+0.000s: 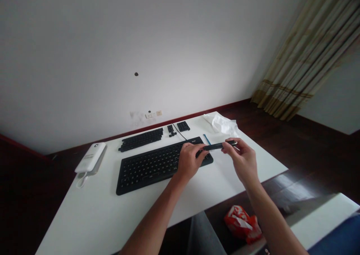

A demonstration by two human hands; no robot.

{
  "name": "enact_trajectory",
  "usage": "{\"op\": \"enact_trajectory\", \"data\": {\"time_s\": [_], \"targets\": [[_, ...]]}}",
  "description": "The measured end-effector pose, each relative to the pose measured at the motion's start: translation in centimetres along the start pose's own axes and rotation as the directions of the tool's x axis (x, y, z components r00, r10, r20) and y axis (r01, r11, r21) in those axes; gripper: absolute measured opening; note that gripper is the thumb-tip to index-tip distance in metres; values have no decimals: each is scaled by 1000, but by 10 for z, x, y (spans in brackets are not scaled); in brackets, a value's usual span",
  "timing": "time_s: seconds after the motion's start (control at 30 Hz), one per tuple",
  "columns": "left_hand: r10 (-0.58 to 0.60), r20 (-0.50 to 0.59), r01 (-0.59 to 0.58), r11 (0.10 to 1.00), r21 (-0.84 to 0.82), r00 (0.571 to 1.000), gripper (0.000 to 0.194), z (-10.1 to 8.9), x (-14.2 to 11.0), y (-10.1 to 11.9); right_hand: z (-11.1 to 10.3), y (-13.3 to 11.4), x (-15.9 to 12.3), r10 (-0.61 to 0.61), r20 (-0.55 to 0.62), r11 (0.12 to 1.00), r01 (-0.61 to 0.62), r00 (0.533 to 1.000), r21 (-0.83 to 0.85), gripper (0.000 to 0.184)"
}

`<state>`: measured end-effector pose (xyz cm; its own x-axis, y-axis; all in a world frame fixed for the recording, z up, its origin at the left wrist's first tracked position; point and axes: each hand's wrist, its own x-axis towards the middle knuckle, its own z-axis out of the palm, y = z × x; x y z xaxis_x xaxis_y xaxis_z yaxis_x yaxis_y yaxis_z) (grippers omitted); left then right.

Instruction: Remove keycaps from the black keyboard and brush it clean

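We're looking into a room in a home, set up as a makeshift desk corner: a white table (84, 210) stands against a bare white wall (112, 41) with a socket plate (159, 113) low down. Striped beige curtains (306, 60) hang to a dark wooden floor (303, 142) edged by a reddish skirting board (222, 108). A black computer keyboard (149, 168) lies on the table.

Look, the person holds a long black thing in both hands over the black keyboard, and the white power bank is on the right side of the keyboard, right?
Not quite. The head view shows the white power bank on the left side of the keyboard, not the right. The rest holds: the left hand and right hand both hold the long black thing over the black keyboard.
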<state>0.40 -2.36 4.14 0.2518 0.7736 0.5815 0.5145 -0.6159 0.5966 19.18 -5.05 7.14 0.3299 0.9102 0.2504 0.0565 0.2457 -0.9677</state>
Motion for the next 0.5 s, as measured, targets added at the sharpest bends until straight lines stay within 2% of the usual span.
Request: {"op": "enact_trajectory", "data": {"time_s": [0.17,0.23,0.3,0.4,0.5], "targets": [[-113,-30,113,994,-11,993,26,0,0,-4,13,8,13,-55,62,998,54,997,25,31],[-145,-34,144,989,-18,989,25,0,1,-4,17,11,18,-41,93,998,37,995,45,32],[-156,-30,155,988,-19,987,23,0,1,-4,22,15,23,8,172,998,-20,985,65,36],[-176,-28,175,984,-14,984,22,0,1,-5,31,20,29,75,381,992,-108,922,66,40],[-233,-43,231,972,-47,971,24,2,1,-8,39,25,38,37,522,997,-67,852,38,35]]}}
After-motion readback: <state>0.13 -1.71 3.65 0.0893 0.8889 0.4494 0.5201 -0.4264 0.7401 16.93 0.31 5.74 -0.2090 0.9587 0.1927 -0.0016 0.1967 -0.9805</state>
